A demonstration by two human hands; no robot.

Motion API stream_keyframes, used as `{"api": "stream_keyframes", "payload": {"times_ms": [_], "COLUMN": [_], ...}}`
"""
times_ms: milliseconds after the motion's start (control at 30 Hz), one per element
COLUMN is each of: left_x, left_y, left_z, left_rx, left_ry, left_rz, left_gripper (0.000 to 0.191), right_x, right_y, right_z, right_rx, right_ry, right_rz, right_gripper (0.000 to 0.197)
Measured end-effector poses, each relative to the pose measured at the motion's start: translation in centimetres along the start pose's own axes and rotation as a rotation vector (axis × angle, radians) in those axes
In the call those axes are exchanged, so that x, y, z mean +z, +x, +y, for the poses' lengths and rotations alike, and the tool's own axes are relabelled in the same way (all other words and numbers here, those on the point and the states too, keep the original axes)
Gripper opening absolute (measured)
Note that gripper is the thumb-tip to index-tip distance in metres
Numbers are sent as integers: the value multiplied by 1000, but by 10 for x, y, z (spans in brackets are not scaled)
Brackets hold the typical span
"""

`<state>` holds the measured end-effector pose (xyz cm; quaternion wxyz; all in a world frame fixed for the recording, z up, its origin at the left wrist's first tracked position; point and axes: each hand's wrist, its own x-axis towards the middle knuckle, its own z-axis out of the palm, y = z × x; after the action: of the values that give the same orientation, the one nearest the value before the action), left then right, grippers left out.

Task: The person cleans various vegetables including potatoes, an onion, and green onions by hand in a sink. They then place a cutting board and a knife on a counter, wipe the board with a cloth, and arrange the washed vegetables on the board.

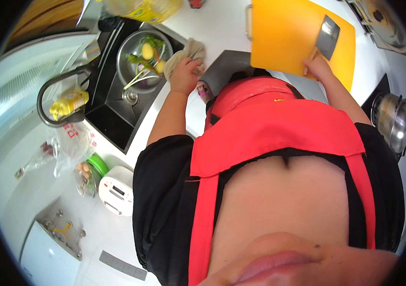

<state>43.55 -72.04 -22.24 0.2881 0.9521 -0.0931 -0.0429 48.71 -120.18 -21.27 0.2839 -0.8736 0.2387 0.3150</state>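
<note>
My left hand (pixel 185 73) grips a crumpled beige cloth (pixel 193 50) beside the right rim of the sink. My right hand (pixel 318 68) is closed around the wooden handle (pixel 310 60) of a cleaver, whose broad metal blade (pixel 328 37) is over the yellow cutting board (pixel 278 34). In the black sink (pixel 104 119) sits a steel bowl (pixel 126 66) holding peeled potatoes (pixel 148 51) and green vegetables with long pale stems (pixel 136 78). Whether the blade touches the board I cannot tell.
A black faucet (pixel 42 94) arches beside the sink, near a yellow bottle (pixel 68 103). Plastic bags (pixel 70 146), a bag of eggs (pixel 85 178) and a white rice cooker (pixel 117 193) stand along the counter. At right are a steel lidded pot (pixel 397 123) and another lidded pan (pixel 385 21).
</note>
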Motion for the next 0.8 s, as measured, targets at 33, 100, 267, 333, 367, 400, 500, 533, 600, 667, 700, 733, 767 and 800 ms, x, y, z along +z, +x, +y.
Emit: {"api": "stream_keyframes", "payload": {"times_ms": [33, 100, 267, 333, 367, 400, 500, 533, 600, 667, 700, 733, 767, 800], "left_x": [-7, -24, -68, -84, -91, -96, -104, -110, -131, -145, -149, -150, -148, -146], "left_y": [-21, -75, -224, -283, -311, -339, -366, -365, -360, -305, -277, -246, -215, -185], "left_z": [-18, -56, -119, -134, -137, -142, -160, -144, -139, -146, -150, -158, -171, -184], "left_rx": [-11, -125, -384, -442, -506, -511, -583, -534, -477, -353, -262, -200, -133, -106], "left_ry": [7, 96, 84, 136, 136, 139, 30, 214, 382, 346, 322, 263, 207, 182], "left_rz": [15, 156, 207, 216, 211, 218, 147, 149, 145, 228, 315, 301, 286, 209], "left_gripper": [35, 34, 40, 37, 36, 36, 35, 35, 40, 39, 39, 40, 41, 42], "right_x": [1, 4, 9, 15, 19, 19, 26, 35, 49, 61, 72, 82, 93, 103], "right_y": [-2, -2, -1, 7, 6, 3, 14, 1, -57, -74, -79, -85, -89, -94], "right_z": [-11, -24, -17, -6, -8, -18, 7, -13, -75, -71, -71, -71, -70, -69], "right_rx": [-18, 127, 173, 179, 191, 256, 274, 268, 130, -15, -189, -175, -227, -276], "right_ry": [-6, 32, 84, 75, 67, 9, -175, -178, -277, -277, -285, -287, -323, -356], "right_rz": [-4, -36, 61, 109, 152, 115, 520, 513, 465, 614, 737, 741, 729, 717], "right_gripper": [35, 33, 40, 43, 46, 51, 62, 62, 71, 67, 64, 64, 59, 55]}}
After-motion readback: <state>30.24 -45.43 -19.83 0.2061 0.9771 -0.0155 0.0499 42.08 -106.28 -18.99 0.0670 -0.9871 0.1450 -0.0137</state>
